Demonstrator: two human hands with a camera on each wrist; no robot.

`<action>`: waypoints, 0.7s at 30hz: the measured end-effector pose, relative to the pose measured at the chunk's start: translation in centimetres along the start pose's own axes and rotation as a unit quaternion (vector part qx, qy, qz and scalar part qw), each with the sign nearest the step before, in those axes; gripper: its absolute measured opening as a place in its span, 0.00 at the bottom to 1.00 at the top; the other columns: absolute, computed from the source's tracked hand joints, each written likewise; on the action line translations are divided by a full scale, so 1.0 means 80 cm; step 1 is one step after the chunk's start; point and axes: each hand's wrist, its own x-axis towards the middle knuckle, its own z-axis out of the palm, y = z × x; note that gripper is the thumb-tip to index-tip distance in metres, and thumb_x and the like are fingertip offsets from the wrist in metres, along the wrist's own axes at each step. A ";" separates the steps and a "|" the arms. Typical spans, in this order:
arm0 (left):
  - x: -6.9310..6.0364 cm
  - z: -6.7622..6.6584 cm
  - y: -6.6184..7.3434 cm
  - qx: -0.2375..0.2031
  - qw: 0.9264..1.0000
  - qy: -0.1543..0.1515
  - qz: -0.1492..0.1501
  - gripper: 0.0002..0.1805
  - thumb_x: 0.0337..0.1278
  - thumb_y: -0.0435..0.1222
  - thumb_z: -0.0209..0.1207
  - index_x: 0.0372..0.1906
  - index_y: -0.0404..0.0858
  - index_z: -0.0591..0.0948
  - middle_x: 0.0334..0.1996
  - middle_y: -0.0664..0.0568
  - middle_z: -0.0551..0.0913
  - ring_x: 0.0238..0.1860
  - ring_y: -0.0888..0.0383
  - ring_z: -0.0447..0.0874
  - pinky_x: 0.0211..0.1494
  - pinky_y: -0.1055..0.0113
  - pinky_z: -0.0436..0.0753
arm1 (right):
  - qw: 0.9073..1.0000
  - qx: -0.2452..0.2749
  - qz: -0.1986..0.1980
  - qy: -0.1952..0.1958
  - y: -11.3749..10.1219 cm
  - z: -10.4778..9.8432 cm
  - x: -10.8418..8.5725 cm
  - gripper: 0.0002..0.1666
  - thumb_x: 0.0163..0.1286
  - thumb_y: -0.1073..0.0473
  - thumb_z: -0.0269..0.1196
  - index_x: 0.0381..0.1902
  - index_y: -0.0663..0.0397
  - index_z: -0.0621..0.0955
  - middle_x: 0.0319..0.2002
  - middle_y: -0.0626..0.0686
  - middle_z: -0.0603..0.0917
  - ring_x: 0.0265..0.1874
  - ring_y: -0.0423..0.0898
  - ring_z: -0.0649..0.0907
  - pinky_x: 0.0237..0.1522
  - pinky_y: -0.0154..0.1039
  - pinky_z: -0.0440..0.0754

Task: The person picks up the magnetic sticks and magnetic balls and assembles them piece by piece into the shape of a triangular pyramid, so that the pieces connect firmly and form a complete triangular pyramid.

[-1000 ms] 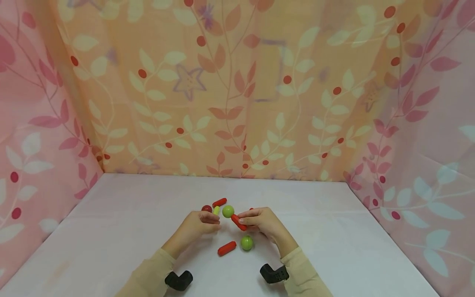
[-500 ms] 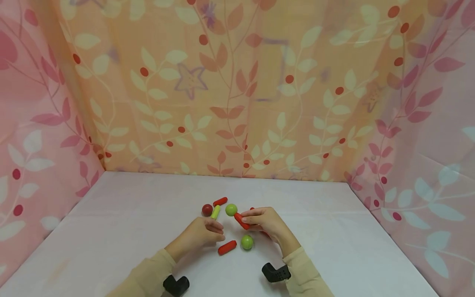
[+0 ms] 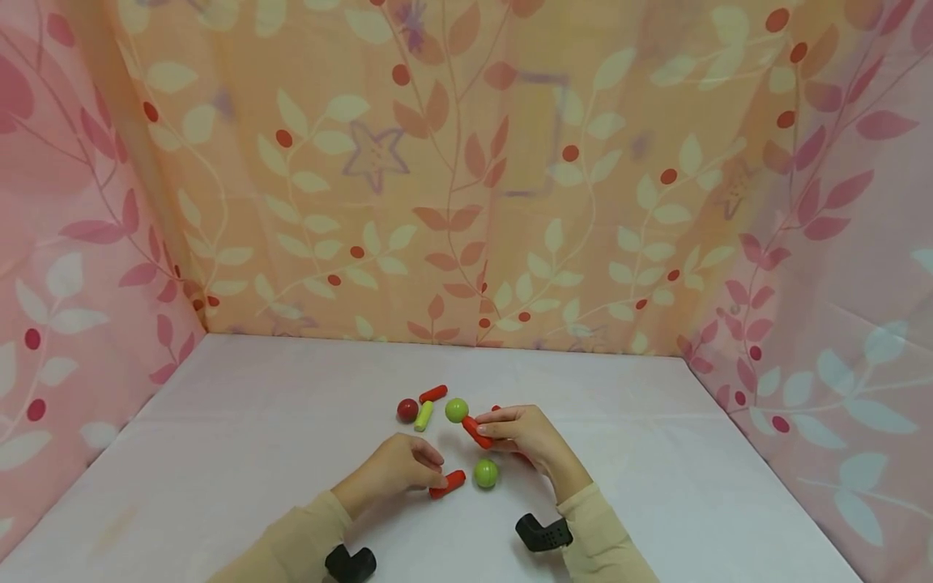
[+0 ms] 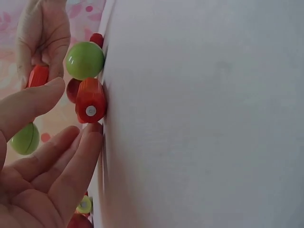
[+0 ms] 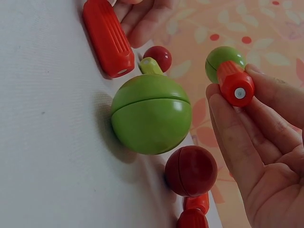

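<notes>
In the head view my right hand [image 3: 526, 437] pinches a red rod [image 3: 477, 431] between thumb and fingers, above the table. A green ball [image 3: 456, 410] sits at that rod's far end; the right wrist view shows a pale metal disc on the rod's near end. My left hand [image 3: 397, 470] reaches to a second red rod [image 3: 452, 483] lying on the table. Its thumb and fingers [image 4: 88, 152] stand apart in the left wrist view, the fingertips close to that rod's end; whether they touch is unclear. Beside this rod rests another green ball [image 3: 485, 473].
Farther back lie a red ball [image 3: 407, 410], a yellow-green rod [image 3: 423, 416] and a red rod [image 3: 433, 393]. Near my right hand, a dark red ball [image 5: 191, 171] and red rods [image 5: 194, 218] show in the right wrist view. Patterned cloth [image 3: 466, 162] walls the table's back.
My left hand has left the yellow-green rod, which now lies on the table, and moved toward me to the near red rod. My right hand keeps its red rod, almost still.
</notes>
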 end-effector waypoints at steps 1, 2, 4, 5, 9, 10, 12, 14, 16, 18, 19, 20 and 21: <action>0.000 0.001 0.001 0.010 1.000 0.004 -0.001 0.15 0.45 0.37 0.75 0.39 0.36 0.86 0.28 0.55 0.86 0.30 0.62 0.81 0.36 0.69 0.82 | 1.000 0.003 0.000 -0.001 0.001 0.000 0.000 0.20 0.61 0.58 0.72 0.48 0.64 0.86 0.46 0.56 0.86 0.40 0.45 0.86 0.47 0.41 0.87; 0.000 0.003 0.003 0.020 1.000 0.006 -0.001 0.15 0.44 0.37 0.76 0.38 0.36 0.86 0.27 0.55 0.86 0.29 0.62 0.80 0.35 0.70 0.81 | 1.000 0.005 0.000 -0.002 0.001 0.000 0.001 0.20 0.61 0.59 0.72 0.48 0.64 0.86 0.47 0.56 0.86 0.40 0.45 0.86 0.47 0.40 0.87; 0.000 0.006 0.006 0.042 0.999 0.013 -0.001 0.15 0.43 0.38 0.76 0.37 0.37 0.87 0.27 0.56 0.85 0.29 0.62 0.79 0.34 0.70 0.80 | 1.000 0.008 -0.002 -0.003 0.002 -0.001 0.000 0.19 0.62 0.59 0.71 0.48 0.65 0.86 0.47 0.56 0.86 0.40 0.45 0.86 0.46 0.39 0.87; 0.000 0.007 0.008 0.049 0.999 0.015 -0.002 0.14 0.42 0.39 0.76 0.36 0.38 0.87 0.27 0.56 0.85 0.29 0.62 0.79 0.34 0.70 0.79 | 1.000 0.008 -0.002 -0.002 0.002 -0.001 0.000 0.19 0.62 0.60 0.71 0.49 0.65 0.86 0.48 0.57 0.85 0.40 0.45 0.86 0.46 0.39 0.87; 0.001 0.011 0.012 0.061 0.998 0.019 -0.007 0.13 0.42 0.38 0.77 0.33 0.39 0.86 0.26 0.56 0.84 0.29 0.60 0.77 0.34 0.70 0.79 | 1.000 0.005 -0.003 0.002 0.001 -0.002 -0.001 0.19 0.62 0.60 0.71 0.49 0.65 0.86 0.50 0.58 0.84 0.40 0.45 0.85 0.46 0.38 0.87; 0.001 0.011 0.013 0.061 0.998 0.019 -0.007 0.13 0.42 0.37 0.77 0.33 0.39 0.86 0.26 0.55 0.84 0.29 0.60 0.77 0.34 0.69 0.79 | 1.000 0.005 -0.003 0.001 0.001 -0.003 -0.001 0.19 0.62 0.60 0.71 0.49 0.65 0.86 0.50 0.58 0.84 0.40 0.45 0.85 0.46 0.38 0.87; 0.001 0.012 0.013 0.059 0.998 0.019 -0.007 0.13 0.42 0.36 0.77 0.34 0.39 0.86 0.26 0.55 0.83 0.29 0.60 0.77 0.34 0.69 0.80 | 1.000 0.007 -0.001 0.000 0.000 -0.002 -0.001 0.19 0.62 0.60 0.71 0.49 0.65 0.86 0.50 0.58 0.84 0.40 0.45 0.85 0.46 0.38 0.87; 0.001 0.013 0.012 0.057 0.998 0.018 -0.005 0.13 0.42 0.35 0.76 0.34 0.38 0.86 0.27 0.55 0.84 0.30 0.60 0.78 0.35 0.69 0.81 | 1.000 0.006 0.000 -0.002 0.000 -0.002 -0.002 0.19 0.62 0.60 0.71 0.49 0.65 0.86 0.50 0.58 0.84 0.40 0.45 0.85 0.46 0.38 0.87; 0.001 0.013 0.011 0.055 0.998 0.018 -0.003 0.13 0.41 0.34 0.76 0.34 0.38 0.85 0.27 0.55 0.84 0.30 0.60 0.78 0.36 0.69 0.82 | 1.000 0.006 0.001 -0.002 -0.001 -0.001 -0.002 0.19 0.62 0.59 0.71 0.49 0.65 0.86 0.49 0.58 0.84 0.40 0.45 0.85 0.46 0.38 0.87; 0.001 0.014 0.010 0.054 0.998 0.016 -0.001 0.12 0.41 0.33 0.76 0.34 0.38 0.86 0.27 0.55 0.84 0.30 0.60 0.78 0.35 0.69 0.82 | 1.000 0.003 0.001 -0.001 -0.001 0.000 -0.002 0.19 0.62 0.59 0.71 0.48 0.64 0.86 0.50 0.58 0.84 0.40 0.45 0.85 0.45 0.38 0.87; 0.001 0.014 0.009 0.053 0.998 0.015 -0.001 0.12 0.41 0.33 0.76 0.33 0.38 0.86 0.27 0.55 0.84 0.29 0.61 0.78 0.35 0.69 0.82 | 1.000 0.001 0.001 0.000 -0.001 0.000 -0.003 0.19 0.62 0.59 0.71 0.48 0.64 0.86 0.50 0.58 0.84 0.40 0.46 0.85 0.45 0.38 0.87; 0.001 0.014 0.009 0.053 0.999 0.013 -0.001 0.11 0.41 0.32 0.76 0.33 0.38 0.86 0.27 0.55 0.84 0.29 0.61 0.78 0.35 0.69 0.82 | 1.000 0.001 0.001 0.001 -0.001 0.000 -0.002 0.18 0.62 0.59 0.71 0.48 0.64 0.86 0.50 0.58 0.83 0.40 0.46 0.84 0.45 0.38 0.87; 0.001 0.014 0.009 0.053 0.999 0.013 -0.001 0.11 0.41 0.32 0.76 0.32 0.39 0.86 0.26 0.55 0.84 0.29 0.61 0.78 0.34 0.70 0.81 | 1.000 -0.001 0.000 0.002 0.000 0.000 -0.002 0.18 0.62 0.60 0.71 0.48 0.64 0.86 0.50 0.59 0.83 0.40 0.46 0.85 0.45 0.38 0.87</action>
